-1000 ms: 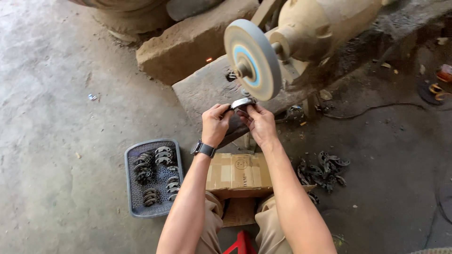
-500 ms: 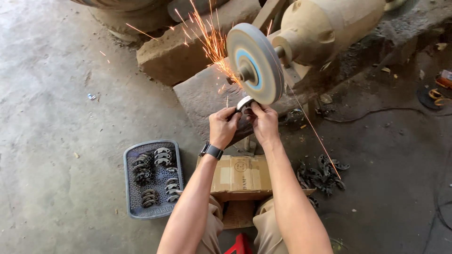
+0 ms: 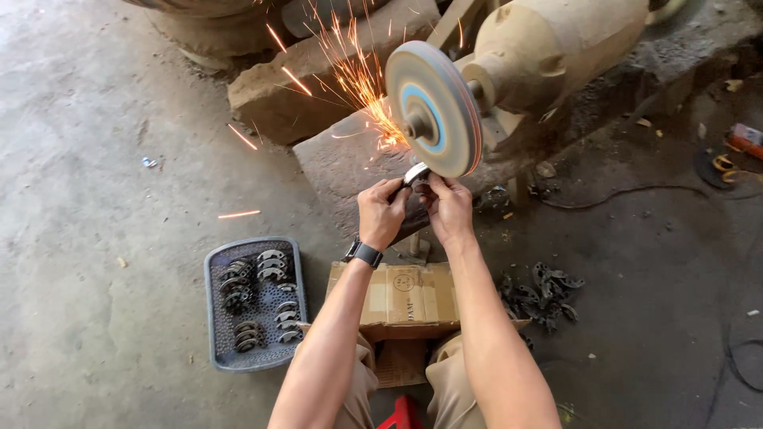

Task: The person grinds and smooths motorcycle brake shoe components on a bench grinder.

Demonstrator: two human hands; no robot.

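Observation:
A round grinding wheel (image 3: pixel 435 107) spins on a dusty tan motor (image 3: pixel 548 48) at the top centre. Both hands press a small curved metal piece (image 3: pixel 416 172) against the wheel's lower edge. My left hand (image 3: pixel 381 213), with a black watch at the wrist, grips the piece from the left. My right hand (image 3: pixel 450 208) grips it from the right. Orange sparks (image 3: pixel 358 79) spray up and to the left from the contact point.
A grey plastic tray (image 3: pixel 216 318) holding several polished metal pieces lies at lower left. A cardboard box (image 3: pixel 405 298) rests over my knees. A pile of dark metal pieces (image 3: pixel 540 290) lies on the concrete at right. Stone blocks (image 3: pixel 278 99) sit behind the wheel.
One second ago the piece was held just below the wheel without sparks. The hands then lifted it onto the wheel, and sparks now fly up and left.

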